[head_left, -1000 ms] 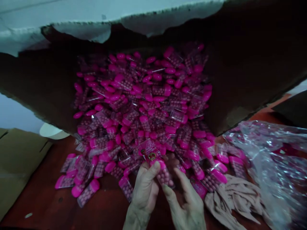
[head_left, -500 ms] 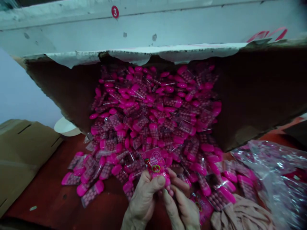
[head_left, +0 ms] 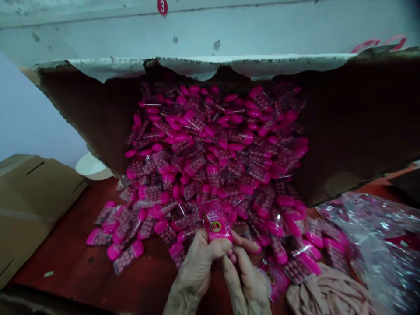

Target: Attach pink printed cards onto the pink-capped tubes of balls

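Observation:
In the head view my left hand [head_left: 196, 267] is closed, its thumb pressed on the lower part of a pink printed wrapper [head_left: 215, 218]. A small clear candy container [head_left: 232, 255] with pink balls shows at the wrapper's lower end, partly hidden by fingers. My right hand [head_left: 246, 275] pinches that lower end between thumb and fingers. Just beyond both hands lies a big heap of candy containers [head_left: 213, 175], clear with bright pink caps. Another pink wrapper [head_left: 276, 278] rests on the table beside my right hand.
A cardboard box on its side [head_left: 348, 131] surrounds the heap, its ragged white edge [head_left: 246, 65] above. To the left stand a brown carton [head_left: 36, 210] and a white round tub [head_left: 93, 167]. Clear plastic bags [head_left: 377, 240] and a beige cloth [head_left: 328, 291] lie right on the red table [head_left: 98, 280].
The view has shifted slightly, so the box edge sits higher. Both hands keep hold of the wrapper and container, with the left thumb now lying flatter across the wrapper.

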Demonstrator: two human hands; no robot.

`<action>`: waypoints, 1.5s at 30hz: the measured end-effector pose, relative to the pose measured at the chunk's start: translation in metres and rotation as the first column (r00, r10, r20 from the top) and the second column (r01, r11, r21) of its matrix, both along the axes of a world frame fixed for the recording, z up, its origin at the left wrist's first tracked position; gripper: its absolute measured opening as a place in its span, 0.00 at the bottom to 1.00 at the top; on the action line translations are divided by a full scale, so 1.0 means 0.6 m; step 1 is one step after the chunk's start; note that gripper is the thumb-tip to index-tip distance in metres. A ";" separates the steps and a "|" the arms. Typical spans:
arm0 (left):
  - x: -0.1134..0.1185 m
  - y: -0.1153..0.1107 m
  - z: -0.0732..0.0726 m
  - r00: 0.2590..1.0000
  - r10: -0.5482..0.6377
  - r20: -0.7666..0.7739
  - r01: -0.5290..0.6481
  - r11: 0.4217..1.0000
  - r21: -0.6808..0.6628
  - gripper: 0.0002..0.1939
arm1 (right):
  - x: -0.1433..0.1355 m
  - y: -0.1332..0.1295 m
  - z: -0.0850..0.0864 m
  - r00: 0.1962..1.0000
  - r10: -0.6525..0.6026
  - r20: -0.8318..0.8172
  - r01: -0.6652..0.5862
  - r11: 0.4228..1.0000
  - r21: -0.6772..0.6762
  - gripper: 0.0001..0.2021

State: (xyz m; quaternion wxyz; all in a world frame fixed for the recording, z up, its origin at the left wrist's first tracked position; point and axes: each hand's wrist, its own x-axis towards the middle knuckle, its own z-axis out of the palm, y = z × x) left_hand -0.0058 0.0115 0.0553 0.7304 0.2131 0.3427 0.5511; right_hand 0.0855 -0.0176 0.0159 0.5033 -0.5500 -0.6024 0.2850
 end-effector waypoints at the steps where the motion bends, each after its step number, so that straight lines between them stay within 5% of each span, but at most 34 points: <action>1: -0.002 -0.001 0.001 1.000 -0.022 0.002 0.022 1.000 0.012 0.08 | -0.002 -0.001 0.002 1.000 -0.006 -0.019 0.006 1.000 -0.019 0.19; 5: -0.007 -0.008 -0.005 0.998 -0.068 0.001 0.068 0.997 0.022 0.11 | -0.006 -0.002 0.011 0.997 0.005 -0.080 -0.012 0.996 -0.092 0.18; 11: 0.002 -0.009 -0.016 0.985 0.168 0.030 -0.166 0.985 -0.034 0.18 | -0.003 0.005 0.009 1.000 0.014 -0.020 -0.015 0.999 -0.041 0.15; 18: 0.023 -0.013 -0.025 0.974 0.224 0.044 -0.214 0.962 -0.170 0.13 | -0.001 0.005 0.011 0.999 -0.023 -0.033 0.019 0.995 -0.102 0.16; 26: 0.027 -0.013 -0.022 0.920 0.390 0.033 -0.365 0.886 -0.288 0.15 | 0.017 0.014 0.002 0.973 0.195 -0.122 -0.212 0.967 -0.139 0.11; 32: 0.040 -0.019 -0.027 0.953 0.302 -0.022 -0.300 0.928 -0.221 0.13 | 0.013 0.015 -0.001 0.983 0.081 -0.167 -0.098 0.991 -0.096 0.13; 39: 0.017 0.034 0.008 0.943 0.308 -0.124 -0.330 0.908 -0.258 0.19 | 0.002 0.051 0.045 0.924 0.132 -0.360 -0.205 0.963 -0.174 0.13; 45: 0.021 0.039 0.011 0.918 0.373 -0.139 -0.397 0.884 -0.247 0.19 | -0.015 0.072 0.053 0.944 0.066 -0.323 -0.111 0.986 -0.123 0.07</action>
